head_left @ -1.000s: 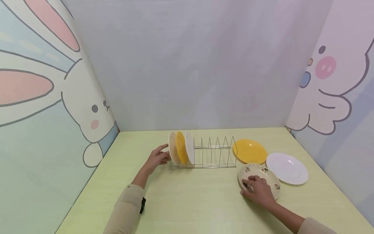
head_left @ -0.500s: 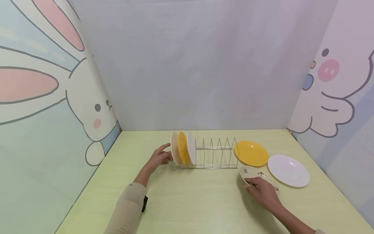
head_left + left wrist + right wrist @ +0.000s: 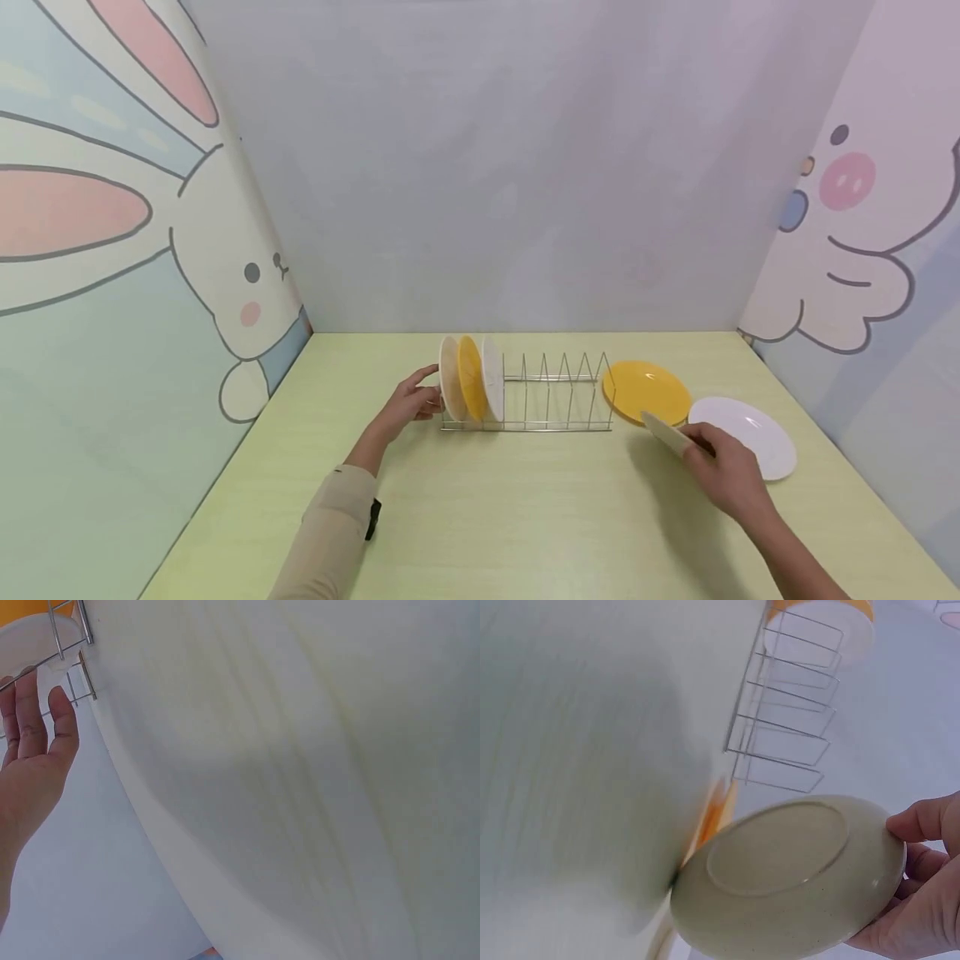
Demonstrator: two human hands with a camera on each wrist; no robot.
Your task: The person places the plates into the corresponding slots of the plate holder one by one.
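My right hand pinches the rim of a cream plate, held steeply tilted above the table at the right. In the right wrist view the underside of this cream plate, with its raised foot ring, faces the camera. My left hand rests at the left end of a wire dish rack, its fingertips right at the end wire. In the rack's left slots stand a cream plate, a yellow plate and a white plate, all upright.
A yellow plate lies flat just right of the rack. Next to it lies a white plate, partly hidden by my right hand. Walls printed with cartoon animals enclose the pale table at the sides.
My right hand has gripped the cream plate's rim, lifted the plate off the table and tipped it up on edge. My left hand has stayed at the rack's end.
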